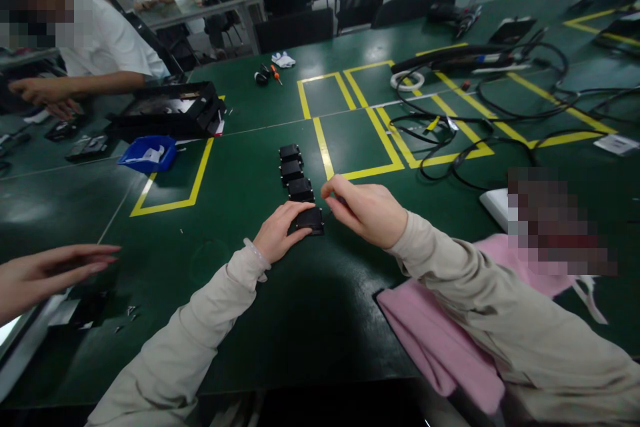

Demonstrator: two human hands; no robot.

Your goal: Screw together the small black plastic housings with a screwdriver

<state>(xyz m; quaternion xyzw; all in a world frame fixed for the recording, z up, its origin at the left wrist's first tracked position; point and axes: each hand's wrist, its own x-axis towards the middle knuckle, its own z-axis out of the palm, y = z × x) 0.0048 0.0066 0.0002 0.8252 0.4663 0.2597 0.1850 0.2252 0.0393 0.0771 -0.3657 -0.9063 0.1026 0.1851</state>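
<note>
My left hand [280, 235] rests open on the nearest small black plastic box [311, 220]; my right hand [367, 210], pinched shut, might jolt it askew.

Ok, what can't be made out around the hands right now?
Head view:
- What the right hand pinches: hidden by its fingers.
- Nearest black box: left end covered by the left hand gripping it.
- Specks at left: too small to name.
- White object at right: partly blurred over.

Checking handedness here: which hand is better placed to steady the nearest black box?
Left, probably: the left hand rests on the nearest black box; the right hand hovers beside it, fingers pinched.
</note>
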